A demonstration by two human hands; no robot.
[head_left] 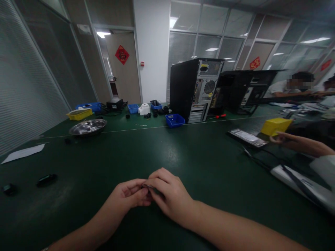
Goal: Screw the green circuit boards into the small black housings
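Observation:
Above the dark green table (167,150), near its front, my two hands meet. My left hand (132,195) is closed, its thumb and fingers pinching a small, thin, dark piece (148,186). From the other side my right hand (170,191) grips that same piece, fingers curled over it. Most of the piece is hidden by the fingers, so its kind cannot be made out. It looks slim with a shiny edge.
A metal bowl (88,127) with small parts stands at the left back. Beyond are a blue bin (175,120) and a computer tower (185,90). On the right lie a hard-drive-like device (247,137) and a power strip (300,184), near another person's hand (282,138).

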